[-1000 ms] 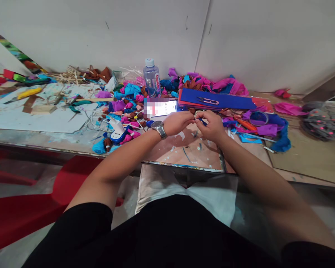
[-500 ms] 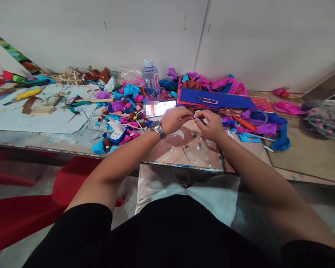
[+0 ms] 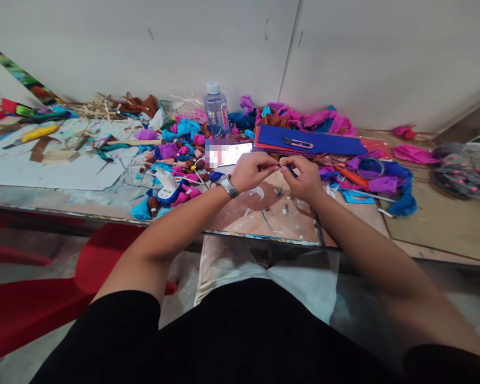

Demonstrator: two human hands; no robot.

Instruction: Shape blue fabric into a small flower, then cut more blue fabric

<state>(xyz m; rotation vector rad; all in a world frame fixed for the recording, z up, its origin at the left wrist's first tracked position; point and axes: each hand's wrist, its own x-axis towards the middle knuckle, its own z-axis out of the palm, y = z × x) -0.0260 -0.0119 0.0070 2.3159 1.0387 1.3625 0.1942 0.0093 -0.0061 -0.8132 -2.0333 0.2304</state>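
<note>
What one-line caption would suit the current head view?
Bare hands meet at a small blue piece over a cluttered table, beyond them a phone, a bottle, and a blue sheet bearing snips.

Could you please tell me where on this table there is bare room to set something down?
One bare patch is the brown board, bordered by the blue crumpled strip and dark mesh bundle. Below the left hand and right hand, scraps dot a smaller patch. Around the bottle it is crowded with coloured pieces.
</note>
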